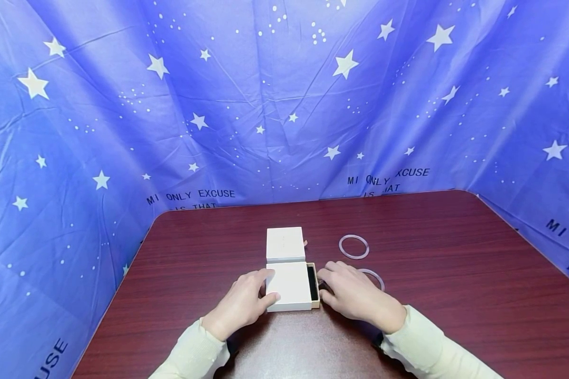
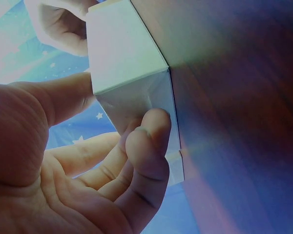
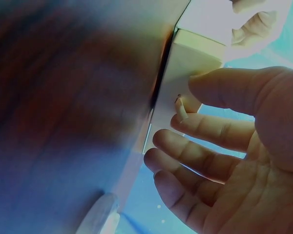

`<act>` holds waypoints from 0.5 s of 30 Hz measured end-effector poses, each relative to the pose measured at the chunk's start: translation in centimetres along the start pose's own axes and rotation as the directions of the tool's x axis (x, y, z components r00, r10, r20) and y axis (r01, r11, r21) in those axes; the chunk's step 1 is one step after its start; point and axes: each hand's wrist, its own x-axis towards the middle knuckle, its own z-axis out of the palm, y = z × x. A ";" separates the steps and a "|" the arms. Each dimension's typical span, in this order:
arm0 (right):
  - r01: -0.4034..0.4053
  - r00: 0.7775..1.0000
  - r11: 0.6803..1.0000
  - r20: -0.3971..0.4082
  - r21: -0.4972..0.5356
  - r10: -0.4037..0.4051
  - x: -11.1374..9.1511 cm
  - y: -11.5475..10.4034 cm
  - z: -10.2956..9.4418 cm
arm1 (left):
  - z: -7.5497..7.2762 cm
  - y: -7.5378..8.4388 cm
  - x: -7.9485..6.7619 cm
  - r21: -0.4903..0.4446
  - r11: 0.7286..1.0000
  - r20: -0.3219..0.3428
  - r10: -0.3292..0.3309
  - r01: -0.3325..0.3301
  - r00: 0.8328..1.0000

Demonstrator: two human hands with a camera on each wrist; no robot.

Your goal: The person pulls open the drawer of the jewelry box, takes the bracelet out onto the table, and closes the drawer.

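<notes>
A white drawer box (image 1: 288, 284) lies on the table, its tan-edged drawer (image 1: 315, 304) slid partly out to the right with a dark lining showing. My left hand (image 1: 242, 297) holds the sleeve at its left end, thumb over the top edge and curled fingertips against the end face (image 2: 132, 100). At the drawer's front is my right hand (image 1: 353, 289), fingers loosely bent. In the right wrist view its thumb tip meets the drawer front (image 3: 185, 68), and a small ribbon tab (image 3: 181, 108) shows between thumb and index finger, which stand apart.
Directly behind stands a second white box (image 1: 284, 243) with a pinkish tab (image 1: 305, 243) on its right. One pale purple bangle (image 1: 354, 247) lies to the right; another bangle (image 1: 378, 276) is partly hidden by my right hand. A blue star-printed curtain (image 1: 265, 105) hangs around the table (image 1: 455, 252).
</notes>
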 end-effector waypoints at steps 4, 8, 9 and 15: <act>-0.006 1.000 1.000 0.008 0.001 0.006 0.1 -0.1 0.0 | 0.0 0.0 0.0 0.001 1.000 -0.001 0.000 0.000 1.000; -0.007 1.000 1.000 0.010 0.000 0.007 0.1 -0.2 0.1 | 0.0 0.0 0.0 0.001 1.000 -0.002 0.003 -0.003 1.000; -0.006 1.000 1.000 0.009 0.001 0.006 0.2 -0.2 0.1 | 0.0 0.0 0.0 0.002 1.000 -0.003 0.004 -0.004 1.000; 0.003 1.000 1.000 0.005 -0.001 -0.003 0.2 -0.3 0.1 | 0.0 0.0 0.0 0.003 1.000 -0.005 0.005 -0.005 1.000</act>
